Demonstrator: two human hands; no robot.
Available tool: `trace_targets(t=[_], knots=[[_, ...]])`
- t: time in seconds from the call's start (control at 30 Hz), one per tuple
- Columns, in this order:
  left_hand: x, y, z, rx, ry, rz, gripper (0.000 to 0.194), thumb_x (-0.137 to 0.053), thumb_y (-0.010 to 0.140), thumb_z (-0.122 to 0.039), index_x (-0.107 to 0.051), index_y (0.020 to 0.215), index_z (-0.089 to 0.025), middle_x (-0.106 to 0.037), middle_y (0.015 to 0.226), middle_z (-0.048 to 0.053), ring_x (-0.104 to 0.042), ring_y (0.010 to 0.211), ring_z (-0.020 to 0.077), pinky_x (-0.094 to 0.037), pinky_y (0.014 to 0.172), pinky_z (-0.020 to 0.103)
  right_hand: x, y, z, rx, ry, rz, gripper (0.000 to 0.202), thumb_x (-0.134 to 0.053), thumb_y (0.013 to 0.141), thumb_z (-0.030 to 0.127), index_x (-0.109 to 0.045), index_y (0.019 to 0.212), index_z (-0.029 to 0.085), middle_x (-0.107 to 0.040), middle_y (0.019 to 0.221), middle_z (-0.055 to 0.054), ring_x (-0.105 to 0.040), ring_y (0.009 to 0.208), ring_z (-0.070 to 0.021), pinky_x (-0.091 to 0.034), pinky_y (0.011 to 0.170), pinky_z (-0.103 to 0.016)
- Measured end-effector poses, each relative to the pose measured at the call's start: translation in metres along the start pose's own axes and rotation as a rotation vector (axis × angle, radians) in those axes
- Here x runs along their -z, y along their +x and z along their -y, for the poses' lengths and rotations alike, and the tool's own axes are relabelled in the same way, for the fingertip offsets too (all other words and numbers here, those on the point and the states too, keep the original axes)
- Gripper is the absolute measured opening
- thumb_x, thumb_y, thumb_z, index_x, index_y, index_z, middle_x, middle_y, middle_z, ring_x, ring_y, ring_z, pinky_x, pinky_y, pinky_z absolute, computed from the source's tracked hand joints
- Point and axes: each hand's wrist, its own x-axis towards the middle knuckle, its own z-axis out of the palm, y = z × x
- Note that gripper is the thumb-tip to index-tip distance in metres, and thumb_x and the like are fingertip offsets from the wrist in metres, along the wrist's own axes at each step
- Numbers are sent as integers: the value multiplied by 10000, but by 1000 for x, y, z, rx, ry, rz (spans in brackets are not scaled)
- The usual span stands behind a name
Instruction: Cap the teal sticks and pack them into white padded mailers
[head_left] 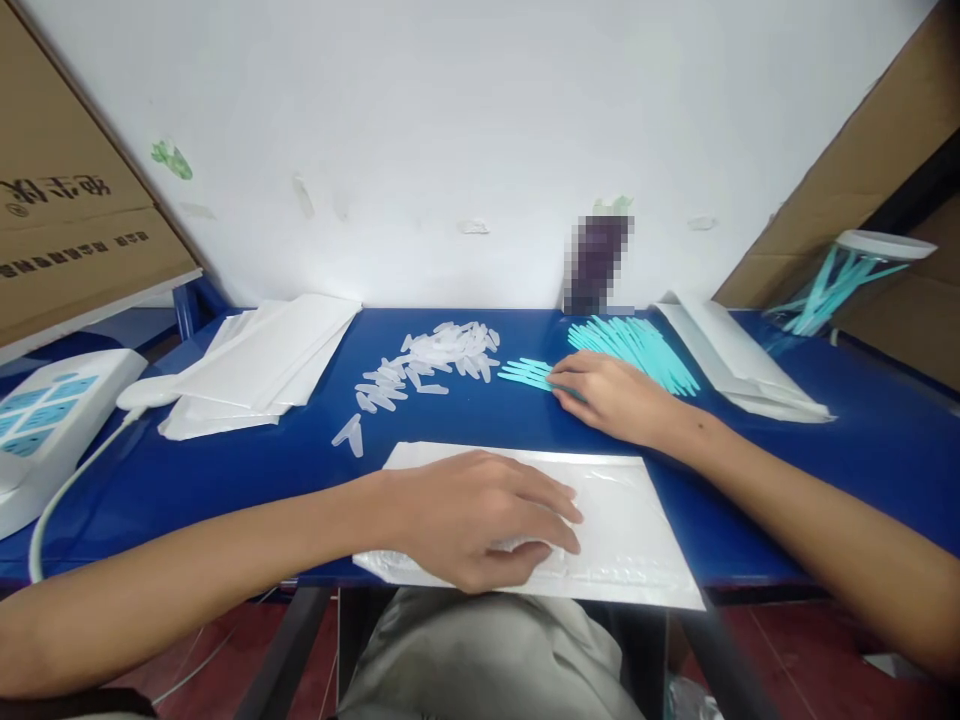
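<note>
A white padded envelope (622,520) lies flat at the table's front edge, its near side jutting a little past it. My left hand (480,515) rests palm down on this envelope, fingers loosely apart and holding nothing. Farther back on the right, my right hand (607,395) has its fingers drawn together over the right ends of several flat turquoise sticks (525,373), which lie on the tabletop. Just behind that hand spreads a larger pile of turquoise sticks (637,345). Left of them sits a heap of small translucent whitish plastic pieces (442,350).
On the blue table (285,480), white envelopes (262,350) are stacked at the left and more envelopes (742,360) lie at the right. A white power strip (52,420) with a cable stands far left. A clear container (847,280) of turquoise sticks is at right. Cardboard (75,180) borders the left.
</note>
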Motion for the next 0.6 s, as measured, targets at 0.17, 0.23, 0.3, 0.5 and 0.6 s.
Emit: trace_targets(t=[0.17,0.23,0.3,0.5,0.6], knots=[[13,-13,10,112,211,-150,363,-556,922,-254,-511,569,-183,-570,542,-4,-522,585,138,-448,727,359,-1,-2,-3,-20,23,-12,349,-458,1010,257,-778,1081,138,-733,1183,-160,-697,1055,-303,-574,891,-460],[15,-19,13,112,318,-121,431,-526,926,-253,-387,523,-187,-460,455,-29,-393,487,114,-393,646,352,1,-3,0,2,49,-8,367,-438,1019,253,-773,1107,133,-737,1200,-156,-707,1062,-291,-587,890,-445],[17,-24,14,90,434,-76,396,-500,939,-283,-417,561,-197,-455,467,-29,-347,456,118,-347,563,343,4,-4,5,53,85,-15,356,-451,1015,241,-772,1121,131,-742,1206,-147,-703,1091,-284,-590,916,-441],[29,-31,21,152,541,6,291,-453,995,-364,-612,839,-177,-584,686,16,-518,619,166,-401,580,323,12,-11,26,229,157,-17,346,-459,1020,224,-753,1190,155,-745,1223,-109,-696,1119,-260,-590,938,-425],[32,-31,24,182,555,54,319,-451,1006,-420,-643,962,-169,-634,783,39,-565,691,183,-438,650,330,15,-11,30,238,171,-42,352,-455,1029,264,-753,1183,156,-751,1205,-104,-701,1103,-251,-588,935,-407]])
